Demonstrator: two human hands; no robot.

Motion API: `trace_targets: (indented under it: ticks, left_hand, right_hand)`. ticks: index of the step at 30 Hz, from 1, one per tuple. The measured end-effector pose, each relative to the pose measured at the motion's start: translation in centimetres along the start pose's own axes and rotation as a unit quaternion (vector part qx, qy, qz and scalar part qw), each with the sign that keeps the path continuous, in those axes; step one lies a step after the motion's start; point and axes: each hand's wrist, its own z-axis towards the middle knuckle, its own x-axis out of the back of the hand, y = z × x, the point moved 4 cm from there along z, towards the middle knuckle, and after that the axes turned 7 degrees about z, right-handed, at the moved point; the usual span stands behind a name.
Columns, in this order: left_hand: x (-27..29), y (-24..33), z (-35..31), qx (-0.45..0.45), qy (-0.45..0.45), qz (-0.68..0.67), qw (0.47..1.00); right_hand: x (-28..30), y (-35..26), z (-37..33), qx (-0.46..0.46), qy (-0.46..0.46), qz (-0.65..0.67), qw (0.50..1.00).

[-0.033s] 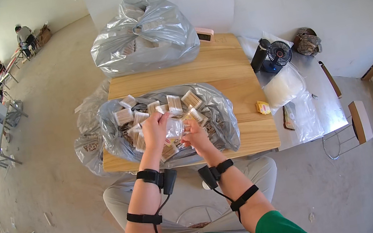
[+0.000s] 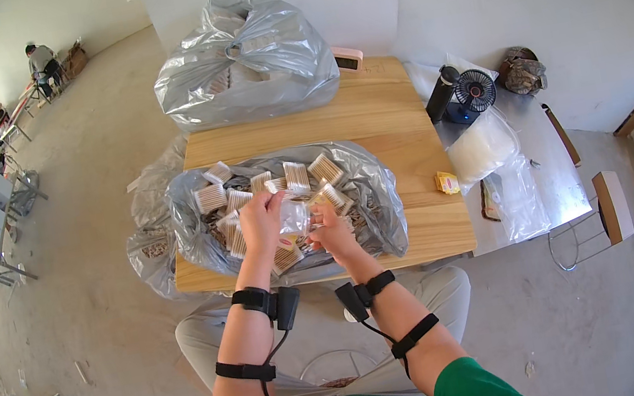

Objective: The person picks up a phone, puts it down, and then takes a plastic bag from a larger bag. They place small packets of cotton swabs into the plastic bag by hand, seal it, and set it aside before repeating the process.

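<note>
1. A small clear plastic bag (image 2: 294, 218) is held between the two hands, above the open grey plastic bag (image 2: 390, 215) on the light wooden tabletop (image 2: 413, 139).
2. The fingers of the left hand (image 2: 258, 217) appear pinched together on its left edge; those of the right hand (image 2: 331, 228) are closed on its right edge.
3. No sticks can be made out inside the small bag, so its filling is judged not yet done.
4. Flat bundles of thin pale-brown sticks with white ends (image 2: 296, 176) have already been grouped, yet many are left lying loose in the open grey bag.
5. Behind it, a bulging grey plastic bag (image 2: 287, 76) is gathered shut at the top; its contents cannot be told clearly.
6. No finished count can be judged.
</note>
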Motion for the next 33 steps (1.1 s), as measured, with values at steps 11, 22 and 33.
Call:
trace_targets:
  ticks: [11,22,33]
  left_hand:
    - [1.9,-5.0,-0.6,0.077,0.12,-0.058,0.988]
    - [2.8,-6.5,-1.7,0.165,0.111,-0.247,0.948]
    - [-2.7,0.1,-3.1,0.147,-0.026,-0.315,0.937]
  right_hand:
    - [-3.0,0.2,0.0,0.142,0.084,-0.448,0.879]
    - [10.7,-8.5,-6.3,0.219,0.278,-0.129,0.926]
    - [28.8,-10.2,-9.2,0.112,0.182,-0.662,0.718]
